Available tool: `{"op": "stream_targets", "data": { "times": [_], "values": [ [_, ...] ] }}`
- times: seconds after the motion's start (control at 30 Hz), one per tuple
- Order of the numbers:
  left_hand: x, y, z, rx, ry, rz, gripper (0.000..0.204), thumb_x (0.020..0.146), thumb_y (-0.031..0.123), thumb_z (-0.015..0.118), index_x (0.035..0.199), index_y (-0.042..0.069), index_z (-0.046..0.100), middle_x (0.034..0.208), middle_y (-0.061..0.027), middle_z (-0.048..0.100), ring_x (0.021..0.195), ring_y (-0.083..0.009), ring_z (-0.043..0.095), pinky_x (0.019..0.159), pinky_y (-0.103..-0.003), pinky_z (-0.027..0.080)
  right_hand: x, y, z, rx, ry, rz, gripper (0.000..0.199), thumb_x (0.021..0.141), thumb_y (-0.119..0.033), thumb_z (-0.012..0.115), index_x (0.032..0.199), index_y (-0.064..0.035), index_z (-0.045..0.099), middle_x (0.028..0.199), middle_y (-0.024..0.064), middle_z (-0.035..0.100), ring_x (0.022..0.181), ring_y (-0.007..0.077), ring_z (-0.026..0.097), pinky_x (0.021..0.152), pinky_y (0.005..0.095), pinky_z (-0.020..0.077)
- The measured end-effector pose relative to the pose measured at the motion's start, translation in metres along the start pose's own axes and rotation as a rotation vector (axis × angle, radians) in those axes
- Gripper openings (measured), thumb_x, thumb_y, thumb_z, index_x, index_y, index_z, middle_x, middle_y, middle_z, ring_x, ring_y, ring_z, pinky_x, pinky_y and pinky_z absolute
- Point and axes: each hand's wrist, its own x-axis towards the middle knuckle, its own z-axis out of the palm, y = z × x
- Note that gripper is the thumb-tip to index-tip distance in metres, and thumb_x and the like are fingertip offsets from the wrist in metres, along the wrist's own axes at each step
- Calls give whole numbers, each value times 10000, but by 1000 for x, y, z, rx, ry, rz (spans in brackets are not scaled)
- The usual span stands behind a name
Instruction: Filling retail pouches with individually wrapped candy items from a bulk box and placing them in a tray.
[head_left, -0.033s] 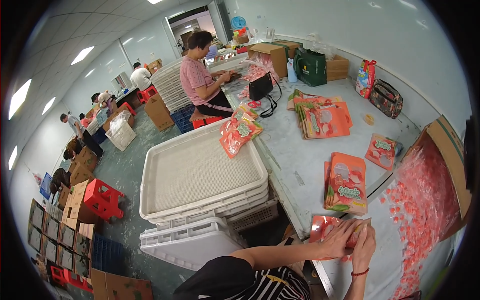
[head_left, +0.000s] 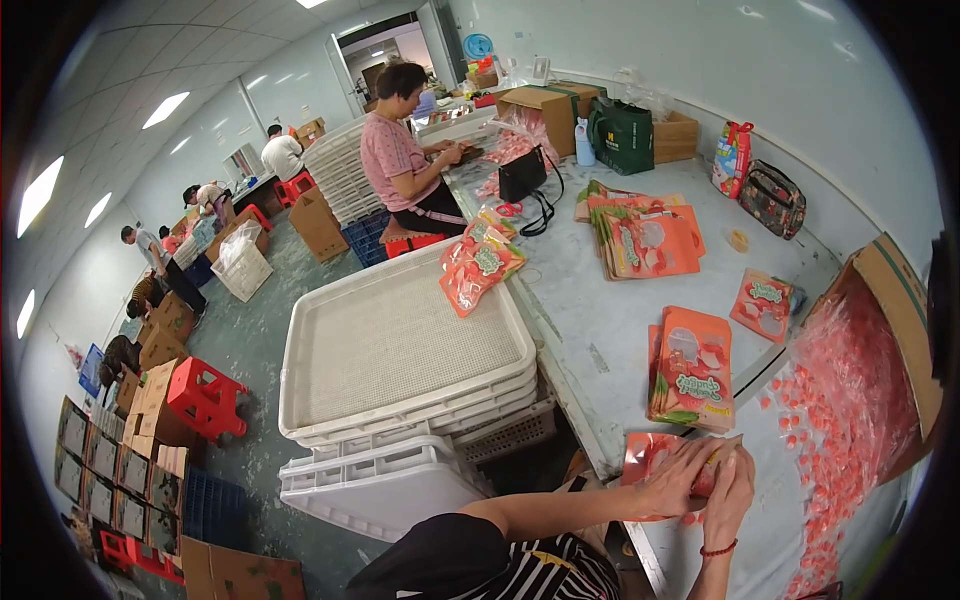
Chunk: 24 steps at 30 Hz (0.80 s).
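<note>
An orange-red printed pouch (head_left: pixel 642 453) lies at the table's near edge beneath my hands. My left hand (head_left: pixel 676 484) is closed on the pouch, its fingers bent over the right end. From the lower right my right hand (head_left: pixel 731 490) meets it, closed on the same end with fingers pointing up. What lies between my fingers is mostly hidden. Just beyond my hands is a stack of similar flat pouches (head_left: pixel 692 365). Small red wrapped pieces (head_left: pixel 805 430) are strewn to the right, spilling from a clear plastic bag (head_left: pixel 860 370) in a cardboard box (head_left: pixel 897 325).
To my left stand stacked white mesh trays (head_left: pixel 400 340), with filled pouches (head_left: pixel 478 268) on the top one's corner. More pouches (head_left: pixel 650 240), a black bag (head_left: pixel 522 175) and a patterned bag (head_left: pixel 775 197) sit farther along the table. A co-worker in pink (head_left: pixel 395 160) sits at its far left side.
</note>
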Motion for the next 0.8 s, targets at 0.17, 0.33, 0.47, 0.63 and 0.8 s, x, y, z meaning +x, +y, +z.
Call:
{"op": "stream_targets", "data": {
  "times": [0.17, 0.33, 0.47, 0.63, 0.8],
  "values": [
    [9, 13, -38, -196, 111, -223, 1013, 658, 293, 831, 1430, 30, 230, 1381, -206, 368, 1286, -390, 364, 1062, -447, 314, -16, 13, -22, -57, 305, -266, 272, 946, -142, 458, 1138, 36, 531, 1278, 201, 473, 1232, 372, 421, 1039, 443, 319],
    [5, 8, -54, -21, 92, -156, 1044, 670, 359, 825, 1438, 30, 199, 1408, -211, 339, 1294, -392, 351, 1072, -456, 294, -49, 103, 11, -618, -68, -19, 816, 763, -520, 657, 1397, -75, 399, 1449, 274, 269, 1367, 477, 175, 1091, 591, 151],
    [5, 1, -51, 71, 6, -75, 1046, 671, 371, 811, 1440, 29, 191, 1403, -212, 341, 1290, -412, 338, 1074, -480, 280, -54, 124, 31, -676, -97, 25, 875, 732, -601, 638, 1414, -112, 388, 1443, 277, 275, 1349, 499, 186, 1068, 620, 166],
    [3, -3, -46, 253, -135, -12, 995, 671, 392, 776, 1428, 25, 243, 1381, -217, 355, 1246, -426, 362, 1047, -501, 298, -49, 114, 19, -589, -124, 45, 842, 746, -556, 643, 1411, -106, 390, 1443, 277, 276, 1345, 492, 201, 1069, 608, 176],
    [-8, -7, -34, 303, -200, -9, 935, 699, 415, 739, 1420, 38, 278, 1341, -229, 381, 1215, -425, 386, 1020, -517, 312, -61, 128, 24, -655, -121, -61, 700, 784, -454, 637, 1348, -77, 467, 1424, 264, 315, 1334, 462, 245, 1073, 571, 210]
  ]
}}
